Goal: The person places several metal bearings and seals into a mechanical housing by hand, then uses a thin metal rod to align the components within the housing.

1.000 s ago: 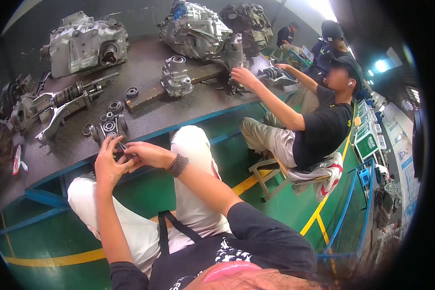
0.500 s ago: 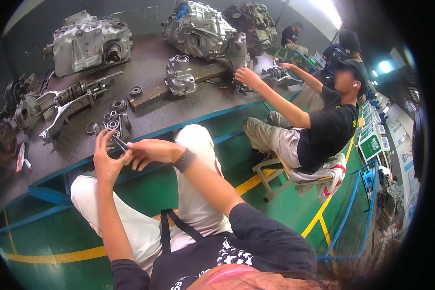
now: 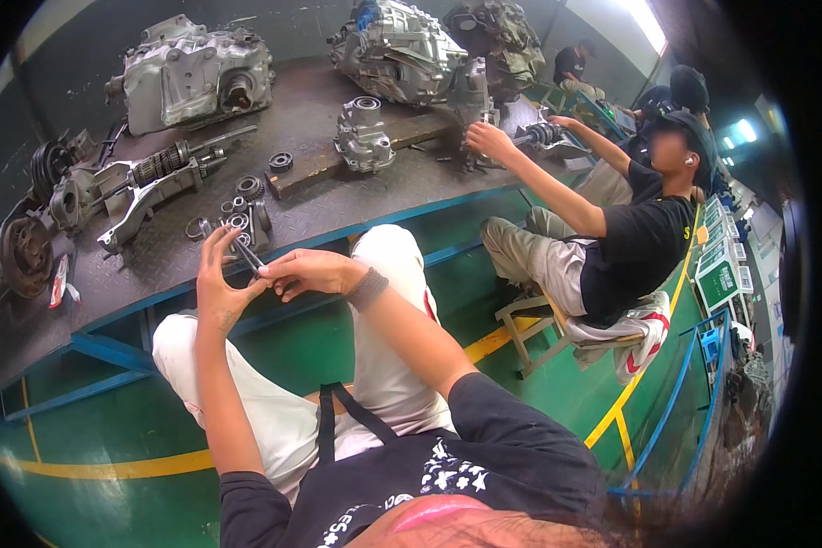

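My left hand [image 3: 219,285] is raised just off the bench's front edge, thumb and fingers curled round a slim dark metal piece [image 3: 248,257]. Its two narrow edges show, but its exact kind cannot be made out. From the other side, the fingers of my right hand [image 3: 309,270] pinch its lower end. Just beyond my hands, a cluster of bearings and small gears [image 3: 239,219] lies on the bench. A single bearing [image 3: 281,162] sits farther back, beside a wooden plank [image 3: 315,172].
A shaft with gears in a cradle [image 3: 160,178] lies at left on the dark metal bench [image 3: 155,274]. Behind stand a large gearbox housing [image 3: 196,78] and another casing [image 3: 397,55]. To my right, a seated co-worker [image 3: 603,210] handles a gear shaft [image 3: 543,134].
The whole scene has shifted a little to the right in view. My hands keep hold of the metal piece, which now shows more plainly between them.
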The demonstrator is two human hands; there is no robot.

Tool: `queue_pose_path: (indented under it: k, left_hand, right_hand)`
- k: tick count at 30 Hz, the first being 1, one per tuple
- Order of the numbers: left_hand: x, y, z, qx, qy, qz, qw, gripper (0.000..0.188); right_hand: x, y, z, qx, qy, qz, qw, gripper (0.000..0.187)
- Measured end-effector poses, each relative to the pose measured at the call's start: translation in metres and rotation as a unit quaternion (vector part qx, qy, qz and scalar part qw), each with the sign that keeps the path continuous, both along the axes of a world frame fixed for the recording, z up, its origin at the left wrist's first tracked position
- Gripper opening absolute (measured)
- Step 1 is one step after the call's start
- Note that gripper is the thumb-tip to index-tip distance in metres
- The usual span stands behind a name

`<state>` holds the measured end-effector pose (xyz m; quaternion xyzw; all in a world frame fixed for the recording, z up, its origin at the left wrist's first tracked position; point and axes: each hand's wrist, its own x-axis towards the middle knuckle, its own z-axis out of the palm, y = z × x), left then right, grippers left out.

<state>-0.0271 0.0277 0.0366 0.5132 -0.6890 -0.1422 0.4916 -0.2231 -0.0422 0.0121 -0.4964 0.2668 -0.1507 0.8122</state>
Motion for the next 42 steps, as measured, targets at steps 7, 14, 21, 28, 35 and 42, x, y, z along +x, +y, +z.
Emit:
queue_pose_path:
  k: [7,14,21,28,35,42]
  left_hand:
    - [0.001,-0.001,0.000,-0.004,-0.025,0.006,1.000,0.079]
    - [-0.001,-0.004,-0.006,-0.016,-0.073,0.052,0.996,0.077]
    - [-0.002,-0.003,-0.005,-0.024,-0.062,0.079,0.995,0.076]
    - [-0.001,-0.006,-0.010,-0.020,-0.082,0.097,0.992,0.082]
    - [0.011,-0.018,-0.027,0.071,0.147,0.056,0.985,0.095]
    - [0.009,-0.016,-0.026,0.080,0.235,-0.069,0.966,0.109]
  right_hand:
    - [0.004,0.002,-0.003,-0.070,0.024,-0.046,0.996,0.033]
    - [0.008,-0.001,-0.010,-0.213,0.049,-0.072,0.973,0.035]
    - [0.005,-0.001,-0.005,-0.157,-0.009,-0.064,0.986,0.037]
    - [0.008,-0.001,-0.006,-0.118,0.012,-0.089,0.989,0.036]
    - [0.007,-0.005,-0.004,-0.288,-0.015,-0.185,0.939,0.034]
    - [-0.001,0.002,0.008,-0.320,-0.024,-0.095,0.942,0.024]
